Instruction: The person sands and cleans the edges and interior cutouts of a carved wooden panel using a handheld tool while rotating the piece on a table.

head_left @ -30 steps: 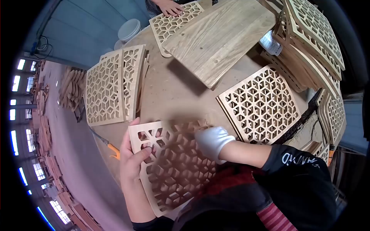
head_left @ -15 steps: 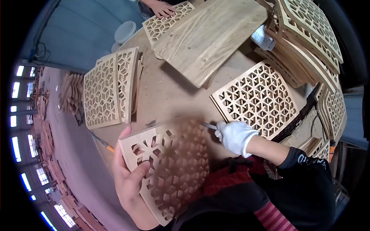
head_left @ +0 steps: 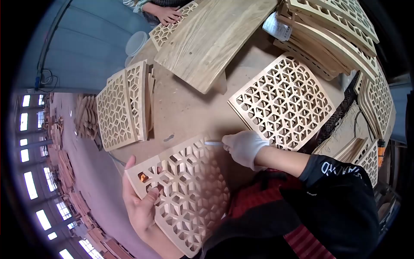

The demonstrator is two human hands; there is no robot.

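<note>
My bare left hand [head_left: 140,205] grips the left edge of a wooden lattice panel [head_left: 174,162], thumb on its face and fingers behind. The panel is tilted in front of my body, cut through with a star-like geometric pattern. My right hand [head_left: 245,148], in a white glove, is closed on a thin, pale, stick-like tool [head_left: 213,143]. The tool's tip reaches the panel's upper right edge; I cannot tell its exact kind. To the right, close beyond the glove, another lattice panel [head_left: 282,103] lies on top of at least one more.
A wooden board [head_left: 211,43] stands raised on the worktable [head_left: 181,116]. Lattice panels [head_left: 115,108] lean at the left, and curved panels [head_left: 332,39] are stacked at the right. Another person's hand [head_left: 169,15] rests on a panel at the far side. A white bucket [head_left: 136,43] stands nearby.
My right hand and the tool have moved left along the panel's upper edge. A dark shadow has mostly cleared from the panel's face. The whole view has shifted slightly.
</note>
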